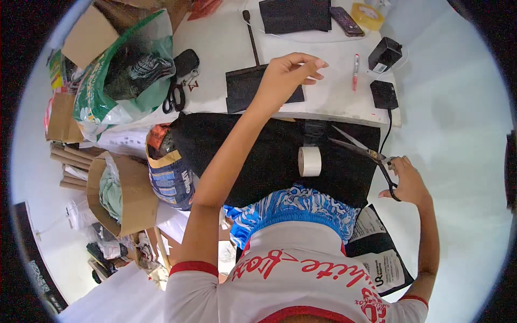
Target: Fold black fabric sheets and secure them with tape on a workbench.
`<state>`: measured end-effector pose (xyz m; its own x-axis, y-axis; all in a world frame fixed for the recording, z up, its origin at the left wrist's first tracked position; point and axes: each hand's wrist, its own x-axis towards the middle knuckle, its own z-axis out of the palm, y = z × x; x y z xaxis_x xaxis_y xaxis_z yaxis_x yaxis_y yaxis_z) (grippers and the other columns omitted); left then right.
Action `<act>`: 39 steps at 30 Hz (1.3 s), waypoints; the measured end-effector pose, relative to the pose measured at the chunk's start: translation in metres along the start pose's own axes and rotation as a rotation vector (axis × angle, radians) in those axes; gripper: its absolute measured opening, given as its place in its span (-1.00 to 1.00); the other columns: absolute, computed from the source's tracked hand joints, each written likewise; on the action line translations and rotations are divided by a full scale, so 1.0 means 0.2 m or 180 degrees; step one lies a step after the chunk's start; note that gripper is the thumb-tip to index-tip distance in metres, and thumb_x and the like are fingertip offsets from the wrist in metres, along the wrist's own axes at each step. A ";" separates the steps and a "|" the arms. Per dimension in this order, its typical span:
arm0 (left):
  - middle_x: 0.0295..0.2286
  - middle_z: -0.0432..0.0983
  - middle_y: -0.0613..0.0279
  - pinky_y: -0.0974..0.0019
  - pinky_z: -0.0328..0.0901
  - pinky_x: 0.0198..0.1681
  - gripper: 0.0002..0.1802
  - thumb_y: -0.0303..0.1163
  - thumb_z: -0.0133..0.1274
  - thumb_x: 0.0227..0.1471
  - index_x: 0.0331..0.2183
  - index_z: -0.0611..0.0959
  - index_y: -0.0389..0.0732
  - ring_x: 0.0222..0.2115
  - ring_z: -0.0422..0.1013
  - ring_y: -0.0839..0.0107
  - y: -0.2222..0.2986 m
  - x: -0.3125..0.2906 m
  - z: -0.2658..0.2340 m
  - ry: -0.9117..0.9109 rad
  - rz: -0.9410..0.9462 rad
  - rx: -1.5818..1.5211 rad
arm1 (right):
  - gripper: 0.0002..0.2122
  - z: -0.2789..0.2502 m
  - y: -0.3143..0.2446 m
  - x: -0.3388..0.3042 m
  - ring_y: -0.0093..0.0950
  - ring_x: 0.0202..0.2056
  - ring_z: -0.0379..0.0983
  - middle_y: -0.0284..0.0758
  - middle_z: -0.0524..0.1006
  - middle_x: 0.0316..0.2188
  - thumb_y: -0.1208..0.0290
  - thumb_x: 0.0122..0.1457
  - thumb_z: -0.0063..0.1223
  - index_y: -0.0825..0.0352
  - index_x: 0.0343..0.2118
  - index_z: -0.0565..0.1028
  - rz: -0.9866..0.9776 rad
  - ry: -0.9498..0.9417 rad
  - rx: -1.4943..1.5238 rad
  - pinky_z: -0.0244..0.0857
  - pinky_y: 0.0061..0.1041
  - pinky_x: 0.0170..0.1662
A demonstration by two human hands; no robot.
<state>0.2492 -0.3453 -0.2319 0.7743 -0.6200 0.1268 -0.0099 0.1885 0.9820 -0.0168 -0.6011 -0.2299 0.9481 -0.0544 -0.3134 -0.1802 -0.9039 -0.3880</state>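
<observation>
My left hand (pixel 293 72) is raised over a flat black piece (pixel 242 89) at the table's front edge. Its fingers are curled in a pinch; anything between them is too small to make out. On the right, my right hand (pixel 409 180) grips the handles of a pair of scissors (pixel 371 153). Their blades are spread and point up and left over a black cloth (pixel 253 156) draped across my lap. A roll of white tape (pixel 310 161) rests on this cloth, left of the blades. Just beyond the roll, a shiny strip (pixel 315 131) lies on the black.
On the white table (pixel 210 32) lie black-handled scissors (pixel 174 98), a red-white pen (pixel 355 72), a phone (pixel 347 21), clear tape (pixel 368 16), black boxes (pixel 385 54) and another black piece (pixel 295 15). At left stand a green bag (pixel 91 91) and a cardboard box (pixel 137 199).
</observation>
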 end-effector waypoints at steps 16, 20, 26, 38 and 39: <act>-0.32 0.54 0.19 0.38 0.41 -0.23 -0.71 -0.27 0.04 0.07 -0.30 0.62 -0.33 -0.35 0.49 0.43 0.03 -0.03 -0.03 0.0002 -0.0140 -0.0195 | -0.33 -0.12 -0.12 0.37 -0.21 -0.28 0.41 -0.22 0.44 -0.40 -0.06 -0.45 0.38 0.35 -0.35 0.36 -0.0798 -0.0564 -0.0593 0.29 -0.29 -0.25; -0.31 0.54 0.18 0.37 0.41 -0.23 -0.71 -0.28 0.03 0.08 -0.30 0.62 -0.33 -0.34 0.49 0.43 0.04 -0.02 -0.03 0.0011 -0.0182 -0.0162 | -0.42 -0.13 -0.11 0.39 -0.20 -0.36 0.42 -0.25 0.44 -0.48 -0.05 -0.36 0.34 0.32 -0.44 0.33 -0.0908 -0.0530 -0.0713 0.28 -0.27 -0.35; -0.30 0.55 0.18 0.36 0.40 -0.25 -0.75 -0.32 0.00 0.09 -0.28 0.62 -0.28 -0.34 0.50 0.41 0.02 -0.02 -0.05 0.0285 0.0069 -0.0559 | -0.49 0.01 0.01 0.36 -0.16 -0.42 0.41 -0.20 0.43 -0.54 -0.06 -0.20 0.23 0.33 -0.45 0.32 -0.0783 -0.0429 -0.0631 0.25 -0.24 -0.41; -0.30 0.55 0.18 0.37 0.39 -0.23 -0.74 -0.27 0.02 0.07 -0.31 0.63 -0.28 -0.33 0.49 0.38 0.04 -0.05 -0.09 0.0564 0.0233 -0.0556 | -0.54 0.70 -0.01 0.02 -0.12 -0.22 0.32 -0.15 0.39 -0.27 0.52 -0.24 0.19 0.31 -0.19 0.30 0.0218 0.0584 0.0289 0.25 -0.25 -0.18; -0.30 0.55 0.18 0.37 0.39 -0.23 -0.73 -0.26 0.03 0.07 -0.31 0.63 -0.28 -0.33 0.49 0.39 0.03 -0.05 -0.07 0.0559 0.0214 -0.0566 | -0.51 0.71 -0.02 0.00 -0.11 -0.17 0.27 -0.13 0.37 -0.24 0.61 -0.28 0.14 0.32 -0.17 0.30 0.0175 0.0737 0.0614 0.21 -0.25 -0.11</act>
<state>0.2504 -0.3279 -0.2298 0.8738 -0.4628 0.1495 0.0344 0.3655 0.9302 -0.0542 -0.5373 -0.3512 0.9661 -0.2162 -0.1411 -0.2582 -0.8009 -0.5403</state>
